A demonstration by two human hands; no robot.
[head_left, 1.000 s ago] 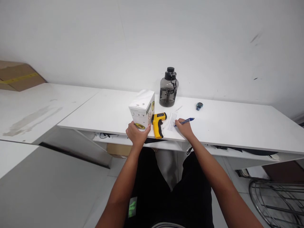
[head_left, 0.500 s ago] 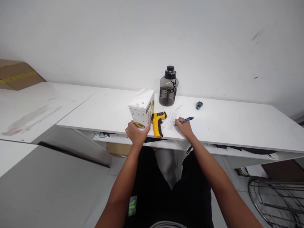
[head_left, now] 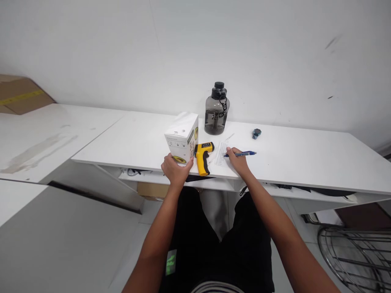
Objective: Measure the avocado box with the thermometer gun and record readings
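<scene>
My left hand [head_left: 177, 170] grips the lower front of a white printed box [head_left: 181, 140], thumb on one side and fingers on the other. The box stands upright on the white desk [head_left: 293, 156]. Between my hands lies a yellow and black infrared thermometer gun [head_left: 202, 159], its nose close against the box. A blue pen [head_left: 245, 154] is pinched in my right hand [head_left: 238, 161], its tip at a small sheet of paper [head_left: 221, 154] covered with lines of writing. The writing is too small to read.
A dark, see-through water jug [head_left: 216, 112] stands behind the thermometer, near the wall. A wristwatch [head_left: 256, 133] lies to its right. At far left sits a taped cardboard box [head_left: 21, 94]. A metal rack [head_left: 357, 256] is on the floor at lower right.
The pen in my right hand has tilted flatter, its back end swinging to the right, and its tip has shifted slightly up on the paper. My left hand stays on the box.
</scene>
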